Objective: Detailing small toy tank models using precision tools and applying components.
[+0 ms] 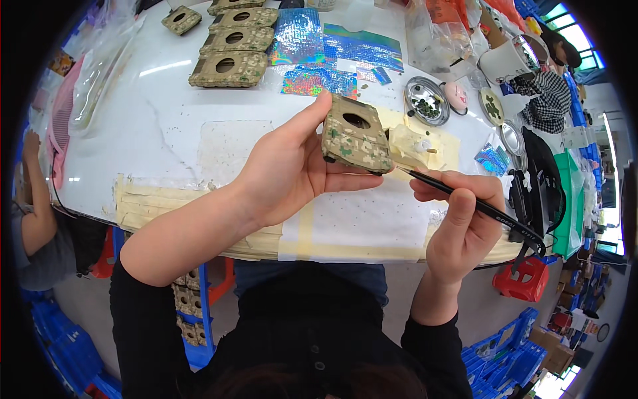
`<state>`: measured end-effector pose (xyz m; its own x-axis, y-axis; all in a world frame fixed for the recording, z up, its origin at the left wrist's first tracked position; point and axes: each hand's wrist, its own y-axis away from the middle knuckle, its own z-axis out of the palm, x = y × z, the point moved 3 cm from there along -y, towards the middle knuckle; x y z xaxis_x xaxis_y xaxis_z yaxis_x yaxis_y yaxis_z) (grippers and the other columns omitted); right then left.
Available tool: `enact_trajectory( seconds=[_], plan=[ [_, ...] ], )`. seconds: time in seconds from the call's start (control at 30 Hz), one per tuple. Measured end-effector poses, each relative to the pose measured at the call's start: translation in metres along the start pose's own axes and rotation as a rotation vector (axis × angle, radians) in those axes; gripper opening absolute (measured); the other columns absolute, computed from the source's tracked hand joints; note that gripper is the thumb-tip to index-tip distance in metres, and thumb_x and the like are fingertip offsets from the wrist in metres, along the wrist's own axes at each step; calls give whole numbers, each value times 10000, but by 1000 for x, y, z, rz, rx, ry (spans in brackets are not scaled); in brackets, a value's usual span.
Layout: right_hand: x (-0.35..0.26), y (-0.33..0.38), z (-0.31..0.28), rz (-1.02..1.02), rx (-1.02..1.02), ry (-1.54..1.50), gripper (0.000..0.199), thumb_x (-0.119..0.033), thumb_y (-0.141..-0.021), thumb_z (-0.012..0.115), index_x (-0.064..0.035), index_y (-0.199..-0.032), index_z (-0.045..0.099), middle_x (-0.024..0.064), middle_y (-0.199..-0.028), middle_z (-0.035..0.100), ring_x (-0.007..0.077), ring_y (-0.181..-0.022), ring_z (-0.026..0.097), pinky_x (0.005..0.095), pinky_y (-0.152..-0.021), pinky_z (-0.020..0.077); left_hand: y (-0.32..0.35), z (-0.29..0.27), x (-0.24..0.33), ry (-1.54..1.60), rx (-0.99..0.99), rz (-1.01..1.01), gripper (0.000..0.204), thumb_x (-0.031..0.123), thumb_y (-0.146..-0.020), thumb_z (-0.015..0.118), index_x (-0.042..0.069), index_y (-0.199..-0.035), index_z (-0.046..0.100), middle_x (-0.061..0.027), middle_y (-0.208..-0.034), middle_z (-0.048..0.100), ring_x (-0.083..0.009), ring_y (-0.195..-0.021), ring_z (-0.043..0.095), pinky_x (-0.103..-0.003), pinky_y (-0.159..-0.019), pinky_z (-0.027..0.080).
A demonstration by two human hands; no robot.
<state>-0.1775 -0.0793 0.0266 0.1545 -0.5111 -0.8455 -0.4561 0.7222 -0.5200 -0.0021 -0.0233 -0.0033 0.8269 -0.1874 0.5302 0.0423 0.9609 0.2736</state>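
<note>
My left hand [282, 159] holds up a camouflage-patterned case [357, 133] with rounded corners and a dark oval hole. Its thumb lies along the case's left edge, and the fingers support it from below. In my right hand [465, 219] is a slim black tool [458, 194] with a fine pale tip, gripped like a pen; whether it is a brush or tweezers I cannot tell. The tip is close to the case's lower right corner; contact is unclear. Beneath the hands lies a white sheet [359, 223] with small dark specks, edged with yellowish tape.
Several similar cases [229, 68] line the far left. Shiny holographic sheets [362, 50] lie beside them. A round metal dish [426, 101] of small dark green bits stands right of centre, near a yellowish pad [415, 145]. Another person's arm [36, 193] shows at far left.
</note>
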Motion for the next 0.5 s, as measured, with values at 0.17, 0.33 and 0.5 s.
enact_trajectory(
  seconds=[0.17, 0.33, 0.5],
  plan=[
    [-16, -21, -8, 4, -106, -80, 197, -150, -929, 508, 47, -927, 496, 175, -847, 633, 197, -715, 651, 274, -637, 537, 2, 5, 1, -123, 45, -5, 563, 470, -952, 321, 7, -1255, 423, -163, -1097, 580, -303, -982, 611, -382, -792, 554],
    [-26, -41, -5, 49, -261, -116, 192, -139, -927, 508, 53, -908, 508, 156, -826, 620, 197, -720, 655, 263, -630, 539, 5, 6, 2, -238, 34, -59, 563, 516, -922, 381, 53, -1229, 474, -92, -1063, 596, -192, -872, 635, -310, -682, 562],
    [-31, -53, 8, 81, -441, -275, 182, -105, -930, 482, 74, -913, 510, 147, -854, 593, 195, -756, 654, 259, -663, 550, 4, 8, -3, -280, 54, -105, 532, 545, -904, 414, 117, -1204, 509, -30, -1028, 590, -111, -874, 583, -269, -662, 494]
  ],
)
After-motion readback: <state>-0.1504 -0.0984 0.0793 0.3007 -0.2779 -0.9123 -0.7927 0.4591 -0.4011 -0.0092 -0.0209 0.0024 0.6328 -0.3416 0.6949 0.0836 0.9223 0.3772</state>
